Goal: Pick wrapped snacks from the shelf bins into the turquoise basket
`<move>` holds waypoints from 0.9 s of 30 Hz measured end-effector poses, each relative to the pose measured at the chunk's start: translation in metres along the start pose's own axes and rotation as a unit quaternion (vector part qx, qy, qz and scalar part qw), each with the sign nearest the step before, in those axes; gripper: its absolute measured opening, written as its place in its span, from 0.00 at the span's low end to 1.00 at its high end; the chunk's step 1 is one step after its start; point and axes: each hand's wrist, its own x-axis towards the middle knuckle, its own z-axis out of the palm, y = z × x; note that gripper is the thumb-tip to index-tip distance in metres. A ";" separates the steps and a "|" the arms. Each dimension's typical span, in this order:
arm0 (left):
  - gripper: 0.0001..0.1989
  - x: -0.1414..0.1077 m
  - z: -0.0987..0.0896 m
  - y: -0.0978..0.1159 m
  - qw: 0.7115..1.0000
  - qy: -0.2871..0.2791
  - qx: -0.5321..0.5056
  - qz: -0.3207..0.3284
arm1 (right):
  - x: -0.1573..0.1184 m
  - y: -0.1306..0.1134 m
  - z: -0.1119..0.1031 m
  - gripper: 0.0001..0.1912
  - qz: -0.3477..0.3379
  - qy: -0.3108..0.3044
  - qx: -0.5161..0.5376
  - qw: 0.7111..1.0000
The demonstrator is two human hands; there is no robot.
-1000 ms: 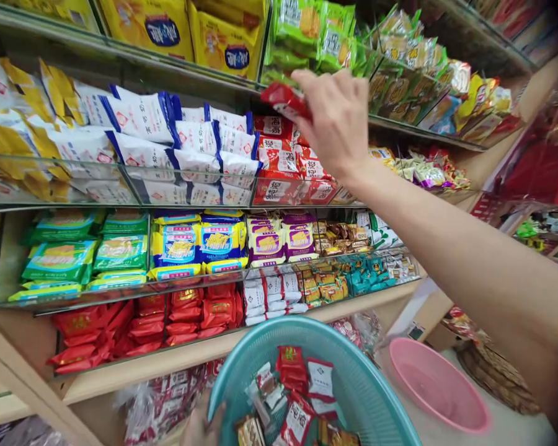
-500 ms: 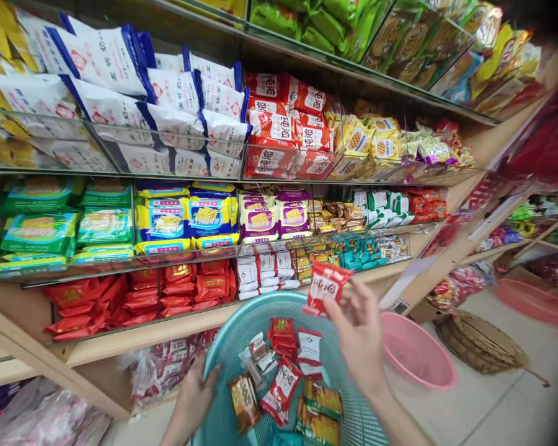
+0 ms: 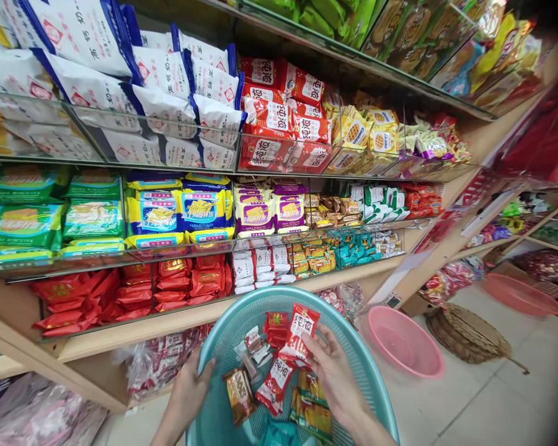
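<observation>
Head view: the round teal mesh plastic basket [image 3: 216,334] sits at 6 o'clock in the view. The left hand [image 3: 186,387] is at the basket's 9 o'clock, its fingers closed on the rim. The right hand [image 3: 335,375] is inside the rim outline at 3 o'clock; its fingers grasp the red-and-white rectangular foil packet [image 3: 300,333], held tilted within the basket outline at 12 o'clock. Inside, the brown-and-gold wrapped packet [image 3: 239,395] lies at 8 o'clock and the yellow-green packets [image 3: 312,414] at 5 o'clock. Outside the rim, the round pink plastic basin [image 3: 405,341] rests on the floor at 2 o'clock.
</observation>
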 end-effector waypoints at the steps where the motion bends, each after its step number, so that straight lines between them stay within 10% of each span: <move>1: 0.23 0.000 0.001 -0.001 1.000 -0.002 -0.001 0.001 | 0.000 0.003 -0.002 0.33 0.010 0.002 -0.010 1.000; 6: 0.24 0.000 0.001 -0.001 1.000 0.002 -0.002 0.007 | -0.001 0.030 -0.020 0.38 0.080 -0.010 -0.096 0.992; 22: 0.20 -0.002 0.001 -0.002 1.000 0.003 -0.017 0.012 | 0.018 0.056 -0.051 0.34 -0.050 -0.051 -0.408 0.910; 27: 0.21 -0.004 0.001 -0.001 1.000 -0.008 -0.010 0.003 | 0.015 0.059 -0.047 0.27 -0.005 -0.056 -0.311 0.949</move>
